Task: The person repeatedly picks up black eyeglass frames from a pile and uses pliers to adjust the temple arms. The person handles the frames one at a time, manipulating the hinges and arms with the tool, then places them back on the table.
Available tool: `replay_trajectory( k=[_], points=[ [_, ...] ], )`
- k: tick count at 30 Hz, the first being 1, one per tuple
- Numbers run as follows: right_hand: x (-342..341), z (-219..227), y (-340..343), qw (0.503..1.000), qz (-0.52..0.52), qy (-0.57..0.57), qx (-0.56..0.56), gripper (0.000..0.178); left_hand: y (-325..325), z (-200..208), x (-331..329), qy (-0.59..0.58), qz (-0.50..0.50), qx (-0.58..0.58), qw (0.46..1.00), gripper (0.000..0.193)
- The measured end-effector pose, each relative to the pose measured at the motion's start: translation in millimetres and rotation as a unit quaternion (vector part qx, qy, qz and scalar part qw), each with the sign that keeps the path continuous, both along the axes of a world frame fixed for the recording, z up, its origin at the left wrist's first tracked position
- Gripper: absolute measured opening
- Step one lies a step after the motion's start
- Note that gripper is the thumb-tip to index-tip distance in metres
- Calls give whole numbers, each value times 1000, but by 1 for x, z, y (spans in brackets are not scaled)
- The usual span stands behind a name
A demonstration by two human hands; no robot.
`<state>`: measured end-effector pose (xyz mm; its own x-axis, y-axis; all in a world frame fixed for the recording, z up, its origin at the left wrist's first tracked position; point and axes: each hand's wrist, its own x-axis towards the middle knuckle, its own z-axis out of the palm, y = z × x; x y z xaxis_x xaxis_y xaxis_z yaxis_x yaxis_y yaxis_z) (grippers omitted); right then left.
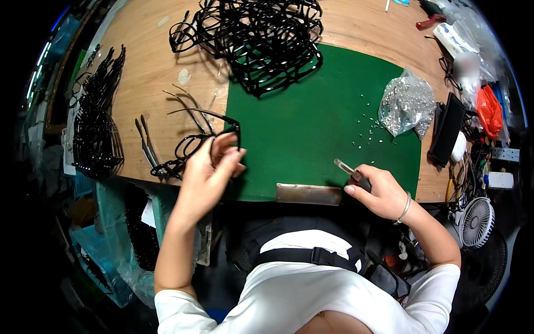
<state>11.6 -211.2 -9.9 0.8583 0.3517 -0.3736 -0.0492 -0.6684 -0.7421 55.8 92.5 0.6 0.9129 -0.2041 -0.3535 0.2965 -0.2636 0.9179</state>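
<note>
we see a loose white short-sleeved top with a wide open neckline, crossed at the waist by a flat black fabric strap with a black clip buckle. the left hand is bare, while a slim silver-coloured metal bangle circles the right wrist.

Cannot follow the whole black spectacle frame, partly hidden behind the slightly blurred left hand. Cannot count the far heap of frames, cut off at the far edge, or tell the shape of the tiny silvery pieces in the clear bag at right. Cannot see all of the slim tool, partly covered by the right hand.
</note>
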Motion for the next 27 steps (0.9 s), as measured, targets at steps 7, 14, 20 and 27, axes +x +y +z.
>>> replay_trajectory(
  k=[7, 14, 20, 27],
  points=[
    [4, 2, 5, 1000, -16, 8, 21, 31, 38, -18, 31, -362, -124, 546, 745, 35],
    [-2, 8, 0, 999, -42, 21, 24, 29, -28, -12, 70, -528, -57, 336, 778, 31],
    [-13, 10, -3, 1000, 8, -24, 10, 25, -67, -48, 107, -489, -91, 417, 761, 18],
    [-14, 9, -47, 991, -77, -54, -90, 17, -67, 45, 61, -32, 10, -218, 975, 21]
  ],
)
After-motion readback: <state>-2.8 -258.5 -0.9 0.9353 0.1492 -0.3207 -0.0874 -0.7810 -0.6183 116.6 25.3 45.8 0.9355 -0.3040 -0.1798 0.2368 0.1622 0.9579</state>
